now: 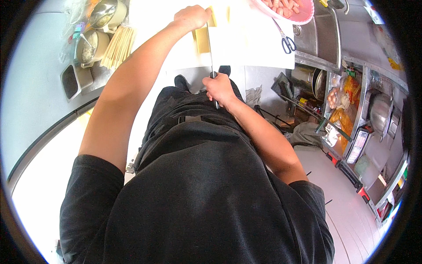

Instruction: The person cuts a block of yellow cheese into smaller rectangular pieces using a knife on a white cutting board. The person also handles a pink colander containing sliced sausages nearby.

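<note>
My right hand (220, 87) is closed around the dark handle of a long knife (210, 49), near the front edge of a white work surface. The thin blade points away from me, over a pale yellow block of food (202, 40). At the blade's far end is my left hand (193, 17), its fingers bent and its thumb side close to the tip; whether it grips the blade is not plain. More pale yellow pieces (212, 16) lie just beyond and beside that hand. Glare washes out much of the white surface (260, 49).
Scissors (288, 45) and a pink basket (310, 16) of cut pink pieces lie at the right, beside a metal sink (326, 36). Wooden skewers (117, 48), pots (105, 46) and a rectangular metal container (70, 82) stand at the left. Laden shelves (359, 95) are lower right.
</note>
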Motion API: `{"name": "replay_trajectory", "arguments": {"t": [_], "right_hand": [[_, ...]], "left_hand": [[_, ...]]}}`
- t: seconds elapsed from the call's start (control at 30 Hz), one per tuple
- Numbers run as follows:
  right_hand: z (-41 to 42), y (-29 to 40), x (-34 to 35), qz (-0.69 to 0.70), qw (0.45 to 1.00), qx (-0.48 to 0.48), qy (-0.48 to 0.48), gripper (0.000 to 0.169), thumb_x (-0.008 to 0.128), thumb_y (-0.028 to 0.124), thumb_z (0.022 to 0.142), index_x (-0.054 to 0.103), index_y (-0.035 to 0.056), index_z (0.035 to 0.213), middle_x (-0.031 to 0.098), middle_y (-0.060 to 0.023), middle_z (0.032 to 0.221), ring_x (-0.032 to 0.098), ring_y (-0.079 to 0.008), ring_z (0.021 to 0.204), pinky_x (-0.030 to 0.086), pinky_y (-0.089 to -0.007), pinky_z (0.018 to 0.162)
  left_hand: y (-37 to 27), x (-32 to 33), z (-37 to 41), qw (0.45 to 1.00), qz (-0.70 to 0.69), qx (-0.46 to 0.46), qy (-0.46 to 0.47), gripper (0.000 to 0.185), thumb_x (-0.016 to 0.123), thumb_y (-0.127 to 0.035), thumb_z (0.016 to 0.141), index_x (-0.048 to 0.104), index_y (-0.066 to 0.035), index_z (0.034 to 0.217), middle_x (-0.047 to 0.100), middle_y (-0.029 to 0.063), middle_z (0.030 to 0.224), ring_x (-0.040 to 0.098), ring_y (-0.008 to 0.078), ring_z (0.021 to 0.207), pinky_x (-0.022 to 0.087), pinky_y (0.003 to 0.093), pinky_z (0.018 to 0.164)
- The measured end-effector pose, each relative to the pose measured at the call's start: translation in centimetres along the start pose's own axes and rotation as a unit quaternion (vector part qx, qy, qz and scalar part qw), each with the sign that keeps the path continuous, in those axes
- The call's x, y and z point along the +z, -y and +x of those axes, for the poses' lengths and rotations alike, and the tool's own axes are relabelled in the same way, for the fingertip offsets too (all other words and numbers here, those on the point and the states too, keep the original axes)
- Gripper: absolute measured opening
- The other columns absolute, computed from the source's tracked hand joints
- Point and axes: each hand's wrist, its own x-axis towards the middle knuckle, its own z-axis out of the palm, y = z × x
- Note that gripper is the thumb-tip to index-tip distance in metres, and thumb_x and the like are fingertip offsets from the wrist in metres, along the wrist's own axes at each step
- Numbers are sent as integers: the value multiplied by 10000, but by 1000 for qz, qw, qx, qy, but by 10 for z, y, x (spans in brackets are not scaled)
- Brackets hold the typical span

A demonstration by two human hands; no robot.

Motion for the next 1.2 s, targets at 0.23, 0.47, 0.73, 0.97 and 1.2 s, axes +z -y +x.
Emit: {"name": "replay_trajectory", "arguments": {"t": [0.23, 0.47, 0.73, 0.97, 1.2], "right_hand": [[1, 3, 0, -20, 1000, 9, -6, 169, 602, 114, 876, 592, -11, 762, 552, -63, 578, 508, -149, 436, 409, -334, 418], [14, -2, 0, -37, 999, 19, -14, 274, 667, 184, 827, 650, -71, 728, 650, -149, 581, 657, -233, 494, 534, -382, 508], [27, -7, 1, -60, 998, 25, -12, 277, 668, 188, 825, 693, -83, 769, 677, -171, 613, 695, -250, 541, 562, -390, 568], [26, 8, 0, -64, 997, 33, -19, 251, 665, 161, 810, 693, -86, 776, 680, -187, 626, 697, -249, 541, 559, -384, 552], [36, 4, 0, -70, 997, 41, -9, 259, 662, 147, 813, 669, -101, 742, 667, -182, 593, 673, -255, 494, 559, -389, 522]], "left_hand": [[-2, 7, -3, 998, 7, 14, -53, 635, 273, -424, 1048, 750, -12, 976, 756, 217, 959, 723, 385, 951, 552, 502, 906], [-2, 6, -3, 999, -4, 2, -35, 636, 269, -418, 1069, 756, -14, 1001, 763, 205, 981, 730, 373, 953, 553, 488, 928], [3, 8, 13, 1000, -21, 6, -11, 657, 251, -412, 1068, 742, 16, 987, 748, 252, 974, 720, 414, 975, 549, 506, 942], [-1, 5, 19, 999, -32, 0, 13, 648, 268, -416, 1068, 739, 21, 992, 747, 253, 984, 716, 414, 991, 542, 507, 949], [8, 20, 30, 1000, -10, 17, -24, 624, 292, -402, 1069, 743, 22, 991, 751, 249, 990, 718, 417, 980, 549, 507, 931]]}}
